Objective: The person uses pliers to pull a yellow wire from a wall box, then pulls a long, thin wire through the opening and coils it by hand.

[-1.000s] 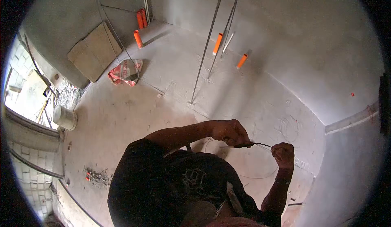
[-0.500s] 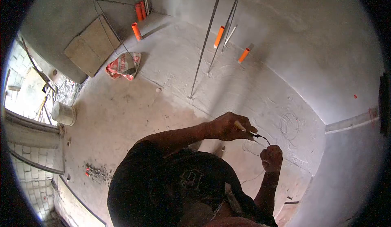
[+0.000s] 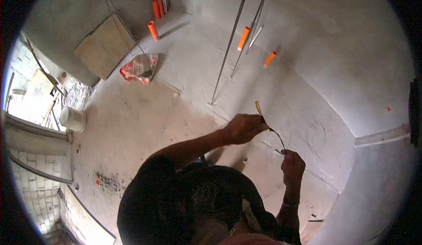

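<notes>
In the head view, my left hand [image 3: 244, 128] is closed around a slim tool with a yellow handle [image 3: 258, 108], which sticks up above the fingers. A thin dark cable [image 3: 278, 136] arcs from the fingertips of that hand to my right hand [image 3: 293, 165], whose fingers are closed on its other end. A short pale piece shows beside the right fingertips, too small to make out. The tool's working end is hidden by the left hand.
Orange pipes [image 3: 243, 38] rise from the floor beyond my hands, near tall dark rods [image 3: 228, 47]. A red and white sack [image 3: 140, 68], a leaning board [image 3: 105, 45] and a white bucket [image 3: 73, 119] are at the left. Walls curve round the right side.
My left hand has turned, and the yellow handle now points up above it rather than lying across the fingers. My right hand has risen slightly. The whole view has shifted a little.
</notes>
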A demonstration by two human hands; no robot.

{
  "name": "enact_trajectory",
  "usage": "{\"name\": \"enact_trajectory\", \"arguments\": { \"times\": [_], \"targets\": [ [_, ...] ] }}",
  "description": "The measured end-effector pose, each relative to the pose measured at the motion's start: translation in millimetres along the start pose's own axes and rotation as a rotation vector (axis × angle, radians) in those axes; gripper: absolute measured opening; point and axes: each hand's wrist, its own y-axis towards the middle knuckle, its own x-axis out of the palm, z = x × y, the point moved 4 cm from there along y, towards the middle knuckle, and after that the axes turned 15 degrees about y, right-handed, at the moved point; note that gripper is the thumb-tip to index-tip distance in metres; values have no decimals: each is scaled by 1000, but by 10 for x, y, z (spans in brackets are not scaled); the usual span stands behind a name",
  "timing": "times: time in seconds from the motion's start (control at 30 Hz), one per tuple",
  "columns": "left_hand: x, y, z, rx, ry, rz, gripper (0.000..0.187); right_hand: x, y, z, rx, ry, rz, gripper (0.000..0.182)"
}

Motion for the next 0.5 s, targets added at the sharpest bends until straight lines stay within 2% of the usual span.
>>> {"name": "enact_trajectory", "arguments": {
  "times": [0.07,0.1,0.13,0.2,0.23,0.27,0.3,0.33,0.4,0.47,0.5],
  "targets": [
    [47,-75,-66,-370,-538,-117,20,314,-178,-385,-419,-836,-88,18],
    [132,-94,-154,-564,-739,-369,16,385,-203,-471,-459,-896,-127,17],
    [146,-2,-203,-107,-285,-432,12,456,-204,-520,-455,-998,-139,18],
    [482,-163,-390,-231,-498,-683,22,519,-181,-542,-449,-1251,-211,20],
    [335,-194,-424,-465,-711,-876,17,604,-168,-613,-378,-1245,-207,20],
    [204,-155,-373,-891,-918,-952,22,546,-101,-587,-449,-1047,-191,19],
    [161,-92,-412,-774,-883,-950,32,484,-8,-542,-385,-977,-151,19],
    [43,49,-365,-848,-707,-865,39,467,60,-598,-386,-864,-128,20],
    [-101,254,-360,-789,-504,-656,41,374,145,-640,-378,-792,-93,21],
    [-232,346,-305,-548,-154,-141,42,366,195,-687,-348,-699,-73,21],
    [-236,359,-258,-529,-157,-142,42,357,172,-685,-346,-663,-73,22]
  ]
}}
